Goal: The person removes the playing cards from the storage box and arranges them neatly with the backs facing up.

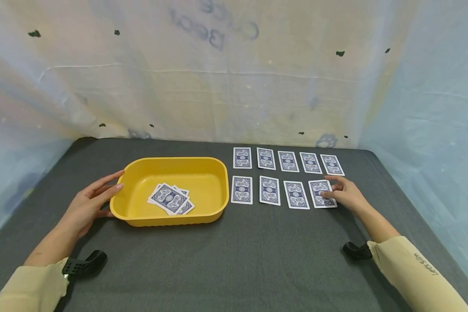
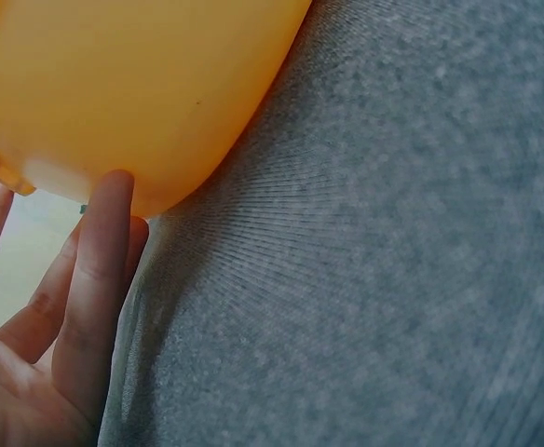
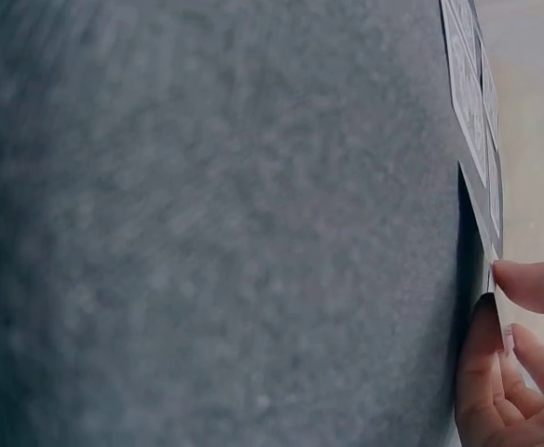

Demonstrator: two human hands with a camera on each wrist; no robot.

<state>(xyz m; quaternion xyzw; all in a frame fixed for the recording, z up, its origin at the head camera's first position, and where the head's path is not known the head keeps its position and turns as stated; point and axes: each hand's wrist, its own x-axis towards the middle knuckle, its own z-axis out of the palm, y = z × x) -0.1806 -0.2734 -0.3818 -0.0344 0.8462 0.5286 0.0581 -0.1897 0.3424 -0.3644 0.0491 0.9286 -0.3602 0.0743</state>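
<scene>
In the head view, my left hand grips the left end of a yellow plastic tub, with fingertips over its rim and others against its outer wall. The left wrist view shows those fingers touching the tub's outside. Inside the tub lies a small loose pile of playing cards, backs up. On the right, my right hand pinches a playing card at the near row's right end. In the right wrist view this card tilts up off the cloth, thumb and fingers on opposite faces.
Several more blue-backed playing cards lie face down in a far row and a near row, right of the tub. A dark grey cloth covers the table. A pale patterned curtain stands behind and at both sides.
</scene>
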